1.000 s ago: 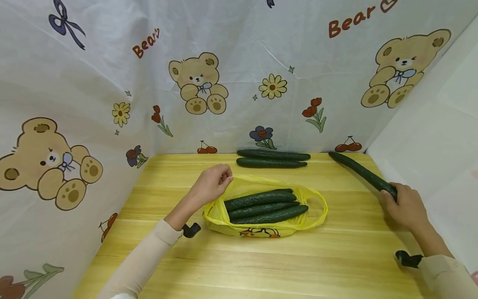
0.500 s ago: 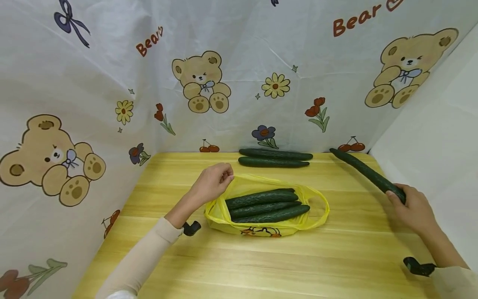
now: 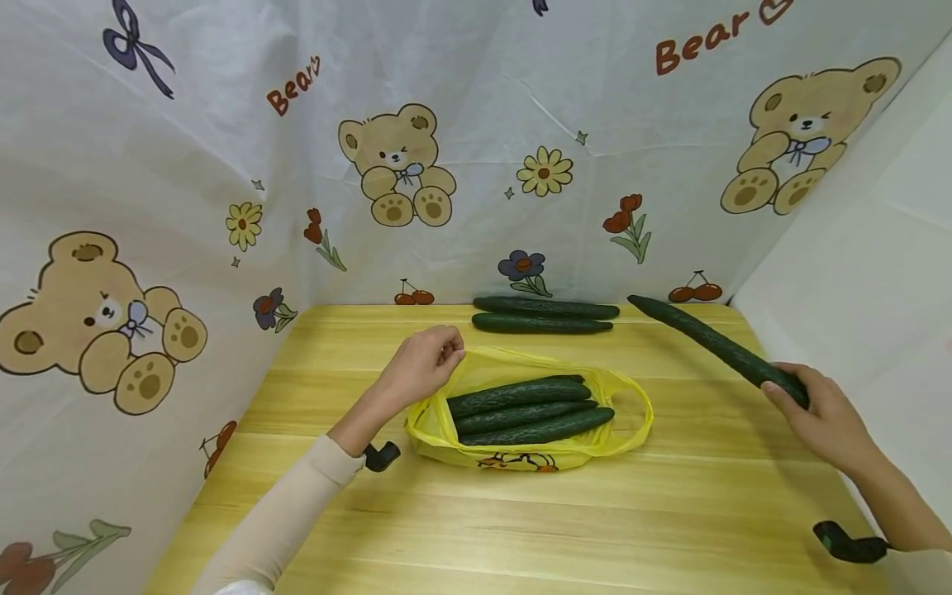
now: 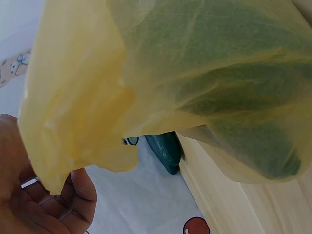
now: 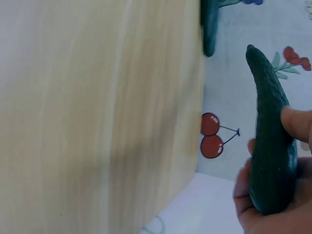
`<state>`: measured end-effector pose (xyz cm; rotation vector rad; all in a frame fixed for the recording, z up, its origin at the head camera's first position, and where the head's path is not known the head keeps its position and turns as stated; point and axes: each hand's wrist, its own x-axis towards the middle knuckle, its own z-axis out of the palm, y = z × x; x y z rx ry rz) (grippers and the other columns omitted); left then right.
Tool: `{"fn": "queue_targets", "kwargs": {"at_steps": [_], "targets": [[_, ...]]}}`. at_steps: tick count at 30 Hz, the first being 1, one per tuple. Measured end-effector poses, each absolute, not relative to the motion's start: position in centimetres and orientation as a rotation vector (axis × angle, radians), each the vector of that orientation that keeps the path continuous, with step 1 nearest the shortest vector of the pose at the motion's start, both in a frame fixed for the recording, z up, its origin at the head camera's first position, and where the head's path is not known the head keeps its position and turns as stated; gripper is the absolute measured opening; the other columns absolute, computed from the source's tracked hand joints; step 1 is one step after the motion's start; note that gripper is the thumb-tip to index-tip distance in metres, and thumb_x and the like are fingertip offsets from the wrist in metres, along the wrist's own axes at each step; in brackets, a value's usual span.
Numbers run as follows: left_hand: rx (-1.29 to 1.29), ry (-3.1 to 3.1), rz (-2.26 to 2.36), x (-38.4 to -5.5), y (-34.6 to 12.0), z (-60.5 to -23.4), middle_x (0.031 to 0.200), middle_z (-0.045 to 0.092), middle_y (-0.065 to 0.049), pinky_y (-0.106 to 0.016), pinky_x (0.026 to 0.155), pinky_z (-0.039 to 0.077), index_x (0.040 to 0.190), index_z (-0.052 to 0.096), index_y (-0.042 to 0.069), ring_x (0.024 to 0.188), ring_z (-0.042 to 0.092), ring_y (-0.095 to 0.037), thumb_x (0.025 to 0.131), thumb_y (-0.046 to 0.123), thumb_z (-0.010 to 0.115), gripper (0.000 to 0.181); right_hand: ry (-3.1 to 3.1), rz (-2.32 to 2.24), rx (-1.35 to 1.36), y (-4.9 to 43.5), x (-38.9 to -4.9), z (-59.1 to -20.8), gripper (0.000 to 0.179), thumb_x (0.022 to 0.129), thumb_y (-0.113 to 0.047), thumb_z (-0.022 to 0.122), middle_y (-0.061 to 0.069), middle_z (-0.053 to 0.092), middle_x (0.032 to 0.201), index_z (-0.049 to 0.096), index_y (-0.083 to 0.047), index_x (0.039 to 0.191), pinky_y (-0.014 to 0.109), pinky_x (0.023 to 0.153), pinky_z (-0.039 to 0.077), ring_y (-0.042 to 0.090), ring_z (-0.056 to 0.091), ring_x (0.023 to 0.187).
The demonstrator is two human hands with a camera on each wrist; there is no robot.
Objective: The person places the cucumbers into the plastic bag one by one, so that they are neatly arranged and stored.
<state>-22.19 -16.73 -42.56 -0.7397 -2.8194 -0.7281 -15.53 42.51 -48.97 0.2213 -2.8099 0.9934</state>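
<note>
gripping in two separate places, the hands stand well apart in the head view. the left hand (image 3: 420, 364) pinches the rim of a yellow bag (image 3: 483, 459) at about its 10 o'clock, fingers curled in. inside the open bag lie at least three bagged cucumbers (image 3: 535, 411), side by side, their visible ends toward 3 o'clock. the right hand (image 3: 829, 417), well off at the bag's 3 o'clock, is wrapped round the near end of a held cucumber (image 3: 717, 345), which slants away from it toward 10 o'clock. two loose cucumbers (image 3: 545, 315) lie next to each other at the bag's 12 o'clock, along the back of the worktop (image 3: 595, 529). printed cloth (image 3: 476, 49) with bears and flowers rises behind.

in the left wrist view the left hand sits at 8 o'clock, its curled fingers round a gathered corner of the bag. the film fills the upper half, dark green shapes showing through; a cucumber end peeks out just below centre, outside the bag.

in the right wrist view the right hand is at 4 o'clock, thumb and fingers on opposite sides of the held cucumber, its narrow tip toward 12 o'clock. the worktop spreads across the 9 o'clock side.
</note>
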Motion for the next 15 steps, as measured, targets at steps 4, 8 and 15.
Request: {"fn": "queue_targets", "kwargs": {"at_steps": [4,8,15], "targets": [[-0.754,-2.819,-0.729,-22.2,-16.6,-42.5,0.086,0.063,0.005,-0.029,0.065,0.047,0.100,0.068,0.019,0.069,0.054,-0.010,0.107,0.021,0.069,0.008,-2.908,1.168,0.153,42.1,-14.6,-47.8,0.063,0.116,-0.032,0.049,0.042,0.036,0.159,0.031,0.005,0.164,0.048,0.104,0.048,0.010,0.053,0.135],[-0.771,-2.818,-0.726,-22.3,-16.5,-42.3,0.086,0.063,0.005,-0.030,0.064,0.047,0.100,0.068,0.019,0.069,0.054,-0.011,0.108,0.022,0.068,0.008,-2.917,1.308,0.110,41.8,-13.8,-47.1,0.067,0.116,-0.037,0.048,0.041,0.012,0.172,0.022,-0.007,0.171,0.089,0.104,0.020,0.068,0.005,0.156],[-0.745,-2.829,-0.721,-22.2,-16.7,-42.4,0.087,0.064,0.005,-0.030,0.066,0.048,0.100,0.068,0.019,0.070,0.056,-0.010,0.108,0.021,0.069,0.008,-2.903,1.206,0.245,41.2,-13.8,-46.5,0.050,0.114,-0.025,0.056,-0.024,0.047,0.139,0.043,-0.012,0.160,0.022,0.079,0.046,-0.010,0.047,0.115]]}}
